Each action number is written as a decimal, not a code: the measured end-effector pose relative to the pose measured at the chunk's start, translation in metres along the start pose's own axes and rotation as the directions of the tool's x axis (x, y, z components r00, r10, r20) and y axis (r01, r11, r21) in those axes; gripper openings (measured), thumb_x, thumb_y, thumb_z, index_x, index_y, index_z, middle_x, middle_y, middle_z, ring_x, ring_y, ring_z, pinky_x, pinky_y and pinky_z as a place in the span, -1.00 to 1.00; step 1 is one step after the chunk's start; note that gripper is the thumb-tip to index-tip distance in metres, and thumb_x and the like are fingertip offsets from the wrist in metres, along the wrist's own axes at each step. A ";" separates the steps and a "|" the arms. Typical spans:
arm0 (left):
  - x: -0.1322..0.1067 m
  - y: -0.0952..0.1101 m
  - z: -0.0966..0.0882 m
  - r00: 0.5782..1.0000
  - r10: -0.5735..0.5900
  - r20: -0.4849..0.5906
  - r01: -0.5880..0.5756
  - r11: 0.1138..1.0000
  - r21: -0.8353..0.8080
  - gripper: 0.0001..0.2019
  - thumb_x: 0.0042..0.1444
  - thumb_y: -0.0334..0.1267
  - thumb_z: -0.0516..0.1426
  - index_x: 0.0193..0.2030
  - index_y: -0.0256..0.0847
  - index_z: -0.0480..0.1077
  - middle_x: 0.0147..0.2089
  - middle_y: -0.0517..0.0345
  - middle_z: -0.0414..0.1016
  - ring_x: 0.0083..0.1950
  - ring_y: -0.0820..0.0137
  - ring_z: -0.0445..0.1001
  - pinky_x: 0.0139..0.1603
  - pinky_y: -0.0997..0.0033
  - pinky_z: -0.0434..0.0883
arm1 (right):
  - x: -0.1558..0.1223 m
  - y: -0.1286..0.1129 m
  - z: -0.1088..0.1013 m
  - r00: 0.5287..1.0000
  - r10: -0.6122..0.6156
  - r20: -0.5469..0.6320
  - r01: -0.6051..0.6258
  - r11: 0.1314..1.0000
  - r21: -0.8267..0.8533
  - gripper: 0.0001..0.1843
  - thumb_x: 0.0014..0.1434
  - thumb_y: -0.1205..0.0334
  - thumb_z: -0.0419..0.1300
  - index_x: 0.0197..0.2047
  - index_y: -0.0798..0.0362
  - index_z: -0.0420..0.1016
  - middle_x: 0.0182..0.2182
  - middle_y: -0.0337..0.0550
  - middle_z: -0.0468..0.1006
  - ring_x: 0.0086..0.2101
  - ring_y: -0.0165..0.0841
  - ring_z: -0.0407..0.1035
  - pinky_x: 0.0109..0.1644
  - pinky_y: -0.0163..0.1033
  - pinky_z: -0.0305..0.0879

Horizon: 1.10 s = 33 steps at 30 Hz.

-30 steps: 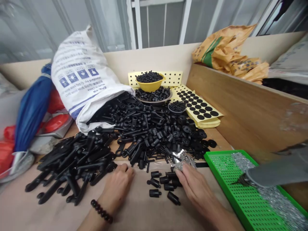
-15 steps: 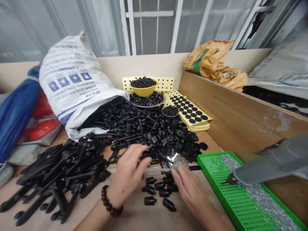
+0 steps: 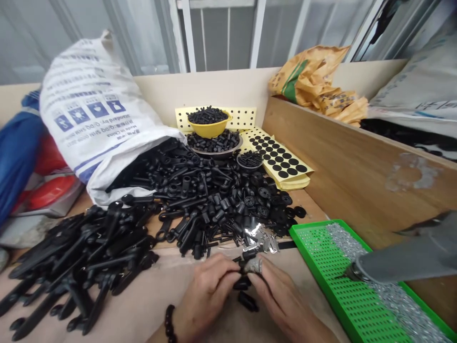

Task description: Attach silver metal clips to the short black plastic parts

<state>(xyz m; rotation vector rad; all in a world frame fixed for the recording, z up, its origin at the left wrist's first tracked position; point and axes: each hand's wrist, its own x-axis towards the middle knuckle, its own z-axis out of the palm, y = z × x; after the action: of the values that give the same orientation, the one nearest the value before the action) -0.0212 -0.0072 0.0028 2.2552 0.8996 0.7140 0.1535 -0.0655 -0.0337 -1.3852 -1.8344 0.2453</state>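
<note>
My left hand (image 3: 210, 295), with a dark beaded bracelet (image 3: 170, 324) at its wrist, is closed, thumb and fingertips pinched together. My right hand (image 3: 280, 297) meets it almost tip to tip, also pinched, with grey wrapping (image 3: 253, 266) around a finger. Between the fingertips a small black part (image 3: 243, 269) shows, mostly hidden by the fingers. Just below the hands, a black plastic cylinder (image 3: 247, 302) lies on the worktop, and others are partly covered by the hands. Thin silvery metal pieces (image 3: 266, 238) lie beyond my right hand.
Black handle-like parts (image 3: 89, 267) are heaped at left; a larger black pile (image 3: 200, 186) spills from a white sack (image 3: 96, 114). A power screwdriver (image 3: 403, 267) reaches over a green tray (image 3: 314, 267) of small metal pieces. A yellow bowl (image 3: 209, 129) and dotted sticker sheets (image 3: 285, 164) stand behind.
My left hand has gone from loosely open to pinched, moving right and down to meet my right hand. The right hand has drawn slightly nearer me. The view has shifted slightly.
</note>
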 end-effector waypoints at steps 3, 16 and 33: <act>0.004 -0.015 -0.024 0.993 0.057 0.104 -0.085 0.954 0.288 -0.81 0.19 -0.41 -0.03 -0.18 -0.19 0.39 -0.17 0.04 0.41 -0.13 0.31 0.33 -0.12 0.32 0.36 | 0.003 0.002 -0.004 0.998 0.057 -0.022 -0.057 0.998 0.000 -0.80 0.28 0.24 -0.14 -0.33 -0.01 0.24 -0.47 -0.20 0.43 -0.41 -0.34 0.39 -0.34 -0.28 0.35; 0.035 -0.051 -0.023 0.948 0.086 0.305 -0.278 0.690 0.668 -0.81 0.16 -0.46 0.00 -0.30 -0.20 0.42 0.06 -0.01 0.29 0.02 0.19 0.19 -0.04 0.15 0.26 | 0.004 0.007 -0.001 0.991 0.124 -0.044 -0.123 0.992 0.016 -0.79 0.27 0.26 -0.11 -0.41 -0.01 0.17 -0.52 -0.26 0.35 -0.49 -0.39 0.31 -0.37 -0.31 0.28; 0.002 -0.028 -0.024 0.949 -0.307 0.074 0.114 0.553 0.826 -0.85 0.16 -0.29 0.02 -0.27 -0.23 0.39 -0.33 -0.01 0.49 -0.26 0.16 0.45 -0.31 0.28 0.37 | 0.005 0.011 0.000 0.990 0.139 -0.013 -0.138 0.989 0.054 -0.79 0.27 0.27 -0.10 -0.41 -0.01 0.18 -0.51 -0.27 0.36 -0.47 -0.39 0.31 -0.35 -0.31 0.27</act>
<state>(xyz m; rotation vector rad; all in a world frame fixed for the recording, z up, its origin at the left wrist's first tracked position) -0.0474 0.0186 -0.0006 2.8334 1.5991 -0.1479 0.1611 -0.0575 -0.0376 -1.4751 -1.7079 0.3505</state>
